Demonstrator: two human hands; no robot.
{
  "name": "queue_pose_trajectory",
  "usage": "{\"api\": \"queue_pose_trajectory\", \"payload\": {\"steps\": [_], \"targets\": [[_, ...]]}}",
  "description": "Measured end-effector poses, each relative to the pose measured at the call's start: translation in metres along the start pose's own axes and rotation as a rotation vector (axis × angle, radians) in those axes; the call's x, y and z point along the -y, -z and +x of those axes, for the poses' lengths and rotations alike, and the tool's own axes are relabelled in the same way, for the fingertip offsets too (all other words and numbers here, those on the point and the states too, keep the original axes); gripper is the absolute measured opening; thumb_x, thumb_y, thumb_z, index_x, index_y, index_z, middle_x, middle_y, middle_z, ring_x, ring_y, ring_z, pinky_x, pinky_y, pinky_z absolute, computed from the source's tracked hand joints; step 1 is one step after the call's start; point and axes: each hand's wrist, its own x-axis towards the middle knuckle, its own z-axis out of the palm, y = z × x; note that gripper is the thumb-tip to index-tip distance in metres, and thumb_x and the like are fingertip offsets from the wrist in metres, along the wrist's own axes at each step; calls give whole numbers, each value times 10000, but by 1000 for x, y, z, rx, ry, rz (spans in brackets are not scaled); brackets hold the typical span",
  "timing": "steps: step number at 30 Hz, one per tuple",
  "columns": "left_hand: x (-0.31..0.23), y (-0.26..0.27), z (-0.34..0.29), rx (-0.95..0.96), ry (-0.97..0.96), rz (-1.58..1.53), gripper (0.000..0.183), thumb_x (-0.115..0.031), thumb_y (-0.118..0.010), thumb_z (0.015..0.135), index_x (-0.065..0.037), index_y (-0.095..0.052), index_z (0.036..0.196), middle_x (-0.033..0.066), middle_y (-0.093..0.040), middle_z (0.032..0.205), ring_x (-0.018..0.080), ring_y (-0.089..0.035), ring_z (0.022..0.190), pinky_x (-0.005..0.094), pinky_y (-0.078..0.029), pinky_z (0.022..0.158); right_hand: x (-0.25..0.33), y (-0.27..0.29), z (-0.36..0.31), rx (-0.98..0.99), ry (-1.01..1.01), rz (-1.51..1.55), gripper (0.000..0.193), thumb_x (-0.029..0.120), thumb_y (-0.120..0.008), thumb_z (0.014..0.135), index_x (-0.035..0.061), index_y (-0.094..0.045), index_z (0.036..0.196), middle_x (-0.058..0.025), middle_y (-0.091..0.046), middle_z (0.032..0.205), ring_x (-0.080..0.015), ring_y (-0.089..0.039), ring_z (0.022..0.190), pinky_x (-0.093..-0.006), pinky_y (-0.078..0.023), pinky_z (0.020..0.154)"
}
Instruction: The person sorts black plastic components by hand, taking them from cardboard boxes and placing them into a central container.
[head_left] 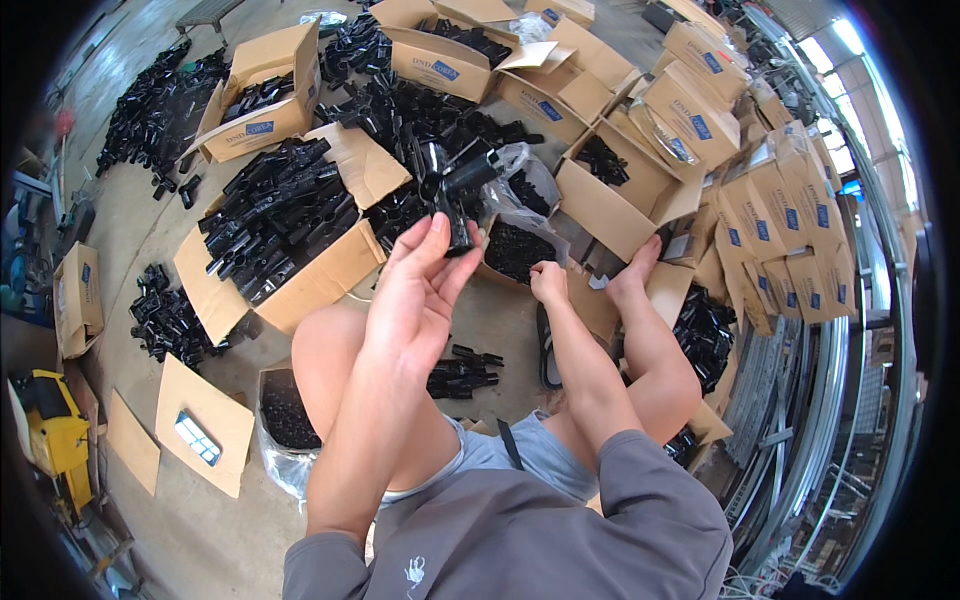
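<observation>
Left hand (415, 290) is up in front of the camera, palm showing, and its fingers (440, 245) are pinched round the lower end of a black plastic pipe fitting (458, 195), a branched piece that rises from the fingertips with one arm angling up and to the right. Right hand (548, 282) is lower down, curled into a loose fist; whether those fingers hold anything cannot be told from here. Just beyond the right knuckles sits an open plastic-lined box of small black parts (515, 250). Past the left fingertips, a big flattened carton heaped with black fittings (275, 215). More fittings spill across the concrete floor (150, 230) further out, among stacked brown cartons (700, 110). Below the left wrist, between the person's bare knees, a small cluster of black fittings (462, 375) lies on the floor
</observation>
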Motion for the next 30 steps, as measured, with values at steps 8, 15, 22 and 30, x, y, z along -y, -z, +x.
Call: {"api": "queue_pose_trajectory", "payload": {"steps": [8,15,22,30], "targets": [[11,-12,22,-49,-68,39,306,-233,-669,998,-67,-560,1230,125,-686,1183,227,-678,1112,304,-563,1003,13,-34,30,182,-277,-74,272,253,-801,816,148,-763,1064,-164,-722,1175,-358,-671,1140,-469,-534,956],[21,-13,30,-72,-50,102,257,-194,-658,1003,-80,-570,1217,146,-694,1182,240,-700,1081,318,-597,952,4,-32,34,155,-257,36,232,215,-790,822,91,-743,1012,-203,-723,1122,-383,-681,1096,-479,-536,935],[25,-15,30,-50,-32,94,226,-155,-669,995,-95,-578,1193,154,-706,1151,255,-710,1063,329,-602,932,6,-16,15,-74,-202,143,181,197,-698,808,41,-695,901,-258,-718,962,-437,-693,964,-501,-541,871],[21,-10,17,32,-44,48,208,-127,-648,1003,-108,-570,1195,147,-695,1179,255,-699,1097,336,-597,957,75,49,-13,-161,52,1147,185,95,-614,1006,-29,-635,1142,-146,-736,1043,-188,-722,886,-327,-603,806]]}}
